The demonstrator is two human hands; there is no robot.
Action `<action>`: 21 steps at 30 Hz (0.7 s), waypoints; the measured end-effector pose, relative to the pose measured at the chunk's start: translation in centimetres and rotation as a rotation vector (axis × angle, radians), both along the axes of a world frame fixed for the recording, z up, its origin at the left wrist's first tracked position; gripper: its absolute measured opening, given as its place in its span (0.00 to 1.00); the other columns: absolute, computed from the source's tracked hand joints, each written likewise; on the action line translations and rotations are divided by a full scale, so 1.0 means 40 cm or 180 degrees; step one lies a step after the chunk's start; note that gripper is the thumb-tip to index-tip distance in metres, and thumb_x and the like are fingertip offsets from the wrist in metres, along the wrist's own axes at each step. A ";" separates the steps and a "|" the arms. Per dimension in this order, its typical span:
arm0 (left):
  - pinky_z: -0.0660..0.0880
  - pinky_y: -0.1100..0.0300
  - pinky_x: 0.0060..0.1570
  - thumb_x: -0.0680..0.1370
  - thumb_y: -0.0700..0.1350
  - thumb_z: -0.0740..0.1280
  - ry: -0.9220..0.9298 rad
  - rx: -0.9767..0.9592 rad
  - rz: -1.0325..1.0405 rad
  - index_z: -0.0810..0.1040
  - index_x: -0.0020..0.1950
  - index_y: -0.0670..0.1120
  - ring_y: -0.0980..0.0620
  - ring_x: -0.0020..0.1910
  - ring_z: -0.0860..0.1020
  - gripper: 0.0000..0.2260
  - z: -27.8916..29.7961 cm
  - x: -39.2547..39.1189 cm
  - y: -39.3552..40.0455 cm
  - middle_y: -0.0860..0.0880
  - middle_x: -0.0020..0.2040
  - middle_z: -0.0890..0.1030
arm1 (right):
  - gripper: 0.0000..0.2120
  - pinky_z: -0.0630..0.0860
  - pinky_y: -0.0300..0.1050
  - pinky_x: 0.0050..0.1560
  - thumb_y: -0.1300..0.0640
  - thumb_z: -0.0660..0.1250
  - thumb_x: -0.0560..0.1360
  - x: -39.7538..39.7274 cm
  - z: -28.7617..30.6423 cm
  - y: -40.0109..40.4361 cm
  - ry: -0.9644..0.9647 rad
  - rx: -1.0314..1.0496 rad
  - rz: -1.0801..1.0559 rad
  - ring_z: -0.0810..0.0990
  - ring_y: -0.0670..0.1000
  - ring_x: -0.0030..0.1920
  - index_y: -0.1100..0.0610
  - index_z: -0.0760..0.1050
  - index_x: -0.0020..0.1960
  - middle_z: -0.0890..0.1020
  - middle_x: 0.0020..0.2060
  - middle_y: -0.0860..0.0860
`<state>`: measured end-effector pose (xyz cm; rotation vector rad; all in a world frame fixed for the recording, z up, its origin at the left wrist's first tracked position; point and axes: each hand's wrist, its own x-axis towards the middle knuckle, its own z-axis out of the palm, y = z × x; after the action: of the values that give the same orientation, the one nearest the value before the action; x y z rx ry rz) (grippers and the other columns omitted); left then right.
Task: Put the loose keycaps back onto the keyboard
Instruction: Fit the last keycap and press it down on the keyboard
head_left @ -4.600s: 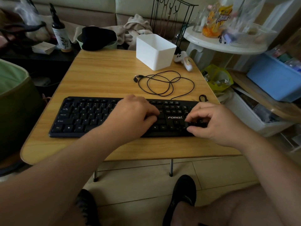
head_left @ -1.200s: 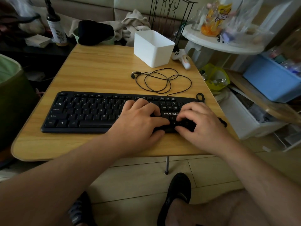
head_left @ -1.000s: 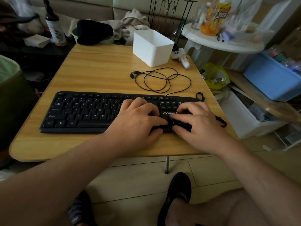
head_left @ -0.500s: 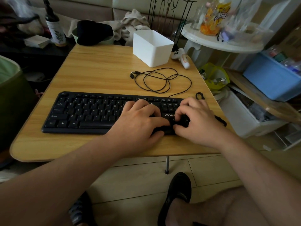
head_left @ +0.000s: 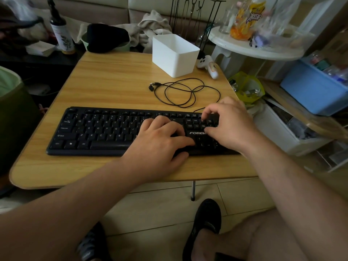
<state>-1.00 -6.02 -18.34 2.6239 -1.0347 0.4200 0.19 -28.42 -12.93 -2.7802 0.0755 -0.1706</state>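
The keyboard (head_left: 105, 130) lies flat on the wooden table (head_left: 116, 87), w/ both hands on its right half. Left hand (head_left: 160, 142) rests palm-down over the keys just left of the FOREV logo, fingers spread and fairly straight, gripping nothing. Right hand (head_left: 227, 125) sits over the nav cluster / numpad area, fingers curled downward, tips on the keys near the top row. Whether it pinches a keycap or only presses one I can't tell — the fingers hide it. No loose keycaps show anywhere on the table.

Handling, as a guess: keycaps are small, light, hard plastic, slick on the sides, so take one by two opposite sides w/ thumb and forefinger, line it over its stem, then press straight down from the top till it seats. Tilted pressure could bend or snap the stem clip. The board itself looks light enough to slide — the left hand resting on it prob. helps steady it.

Containers: a white bin (head_left: 175, 53) stands well beyond both hands, nearer the right one; its inside isn't visible from here, so contents unknown. Between it and the hands lies a coiled black cable (head_left: 186, 93).
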 end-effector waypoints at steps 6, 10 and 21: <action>0.68 0.45 0.61 0.80 0.61 0.61 -0.0033 0.0023 -0.0008 0.81 0.66 0.62 0.47 0.64 0.71 0.17 0.001 0.000 0.002 0.56 0.60 0.78 | 0.14 0.74 0.61 0.60 0.41 0.81 0.66 -0.002 0.011 0.003 0.0244 0.0047 0.0143 0.72 0.53 0.59 0.40 0.78 0.45 0.73 0.50 0.41; 0.67 0.46 0.62 0.80 0.61 0.61 -0.0018 0.0047 -0.0005 0.80 0.66 0.62 0.47 0.64 0.70 0.17 0.001 -0.001 0.002 0.56 0.61 0.77 | 0.15 0.72 0.60 0.61 0.42 0.81 0.65 0.002 0.018 -0.002 -0.0006 -0.0141 0.0083 0.71 0.53 0.61 0.40 0.77 0.45 0.73 0.50 0.42; 0.68 0.44 0.63 0.79 0.60 0.62 0.0136 0.0099 0.0041 0.78 0.69 0.63 0.47 0.65 0.69 0.19 0.005 0.001 0.004 0.57 0.63 0.77 | 0.11 0.73 0.60 0.58 0.42 0.80 0.68 -0.002 0.005 -0.018 -0.0050 -0.0041 0.0140 0.73 0.52 0.57 0.39 0.79 0.44 0.74 0.47 0.39</action>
<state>-0.96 -5.87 -18.14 2.6561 -1.0195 0.3520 0.11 -29.13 -12.75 -2.7901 0.0092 -0.1825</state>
